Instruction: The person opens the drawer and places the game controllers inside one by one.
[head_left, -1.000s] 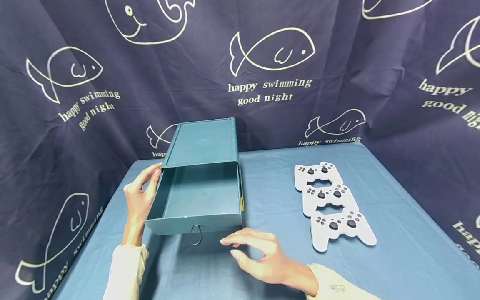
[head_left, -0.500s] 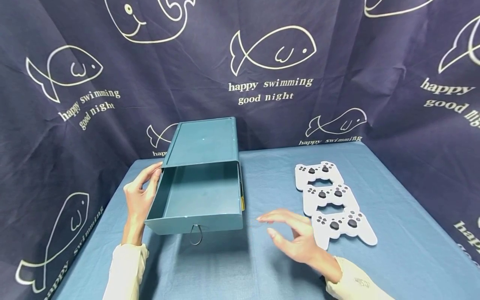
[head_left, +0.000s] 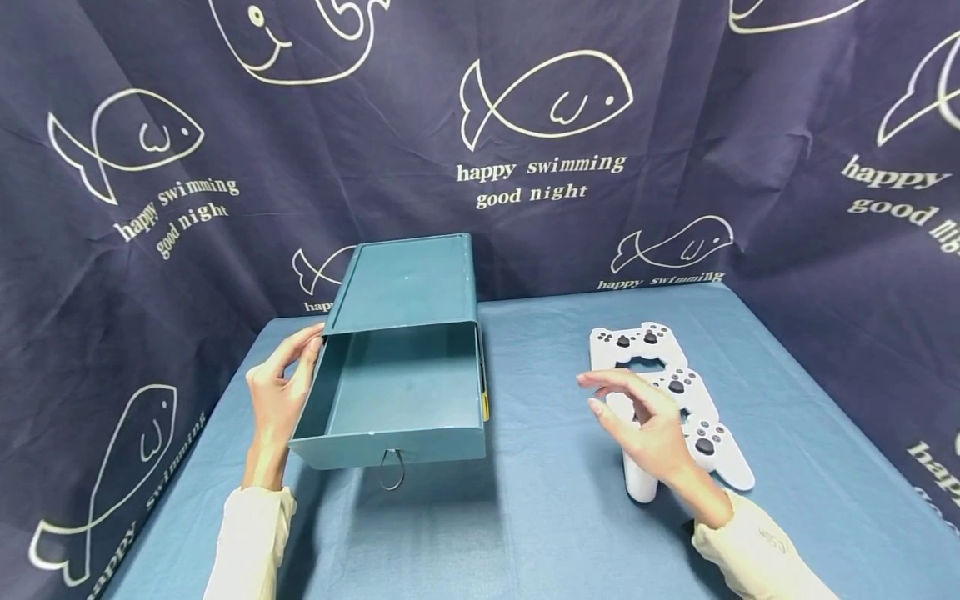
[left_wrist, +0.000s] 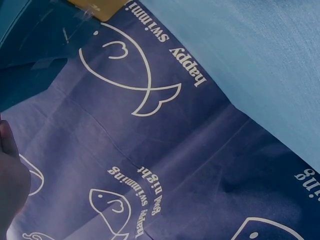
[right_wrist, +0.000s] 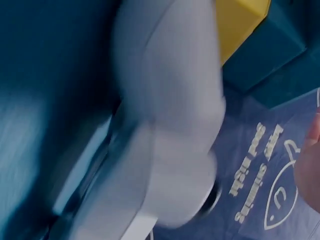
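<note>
A teal drawer box (head_left: 405, 283) stands at the left of the table with its front drawer (head_left: 386, 450) pulled out and nothing inside it. My left hand (head_left: 281, 392) holds the box's left side by the front edge, thumb and forefinger at the corner. Over several white game controllers, my right hand (head_left: 652, 425) hovers with loosely bent fingers, gripping nothing. The back controller (head_left: 641, 336), the middle one (head_left: 697, 390) and the front one (head_left: 723, 462) overlap in a row. My hand hides the left parts of the middle and front ones.
A thin wire loop (head_left: 392, 471) hangs from the drawer front. Something yellow (head_left: 485, 407) shows at the box's right side. Blue cloth (head_left: 540, 500) covers the table, and a dark fish-print curtain (head_left: 540, 242) hangs behind and at both sides.
My right hand has moved right and away from me, from beside the drawer front to over the controllers. My left hand and the drawer box have stayed put.
</note>
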